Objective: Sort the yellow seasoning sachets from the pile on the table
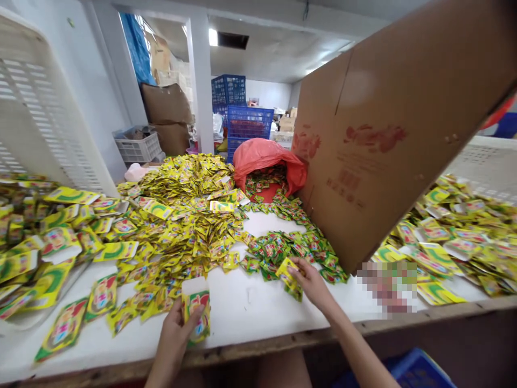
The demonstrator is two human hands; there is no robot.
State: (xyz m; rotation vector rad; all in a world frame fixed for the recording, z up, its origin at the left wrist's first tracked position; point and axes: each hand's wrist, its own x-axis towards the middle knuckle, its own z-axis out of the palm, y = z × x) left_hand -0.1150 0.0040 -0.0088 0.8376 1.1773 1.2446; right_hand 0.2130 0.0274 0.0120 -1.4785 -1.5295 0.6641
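My left hand (177,326) is closed around a small yellow, green and red printed carton (196,310), its pale top flap standing up, above the table's front edge. My right hand (309,283) pinches yellow sachets (288,276) between thumb and fingers; how many is hard to make out. Just beyond that hand lies a heap of green sachets (278,250). A wide mound of yellow sachets (181,231) spreads behind and left of my left hand. Flat printed cartons (62,326) lie at the front left of the white table (238,318).
A red plastic bag (258,156) opens toward me, with green sachets in its mouth. A large cardboard box (363,118) stands tilted at the right. White baskets (44,102) and piled cartons flank both sides. Blue crates (250,121) stack behind. A blurred patch covers something at right.
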